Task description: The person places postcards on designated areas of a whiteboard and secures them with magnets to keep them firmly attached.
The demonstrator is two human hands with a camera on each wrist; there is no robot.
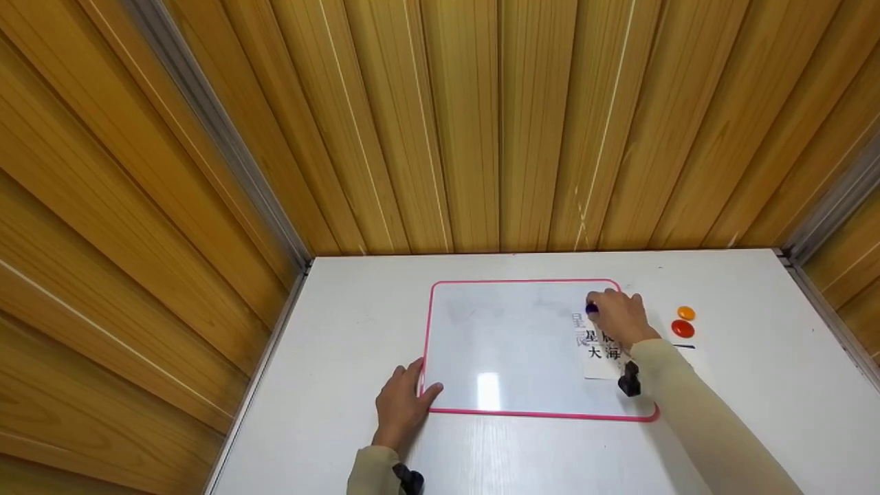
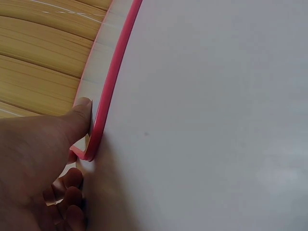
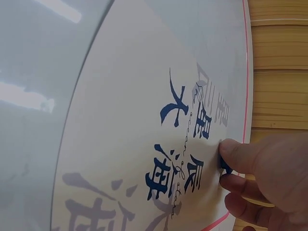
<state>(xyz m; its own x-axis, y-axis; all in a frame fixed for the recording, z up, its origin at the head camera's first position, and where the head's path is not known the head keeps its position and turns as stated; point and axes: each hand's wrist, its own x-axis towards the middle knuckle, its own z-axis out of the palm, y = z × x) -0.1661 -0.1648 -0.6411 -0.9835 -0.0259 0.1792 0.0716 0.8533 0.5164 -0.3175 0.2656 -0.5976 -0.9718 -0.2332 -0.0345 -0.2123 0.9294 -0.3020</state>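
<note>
My left hand [image 1: 401, 407], nearest, lies open, thumb braced against the pink-framed whiteboard [image 1: 509, 344] on the white table [image 1: 344, 330]. Beyond, my right hand [image 1: 619, 317] pinches a blue magnet [image 1: 592, 309] on the printed card [image 1: 601, 354] at the board's right; press squarely, keeping the card flat. Fingers hide most of the magnet; the upper characters blur.
</note>
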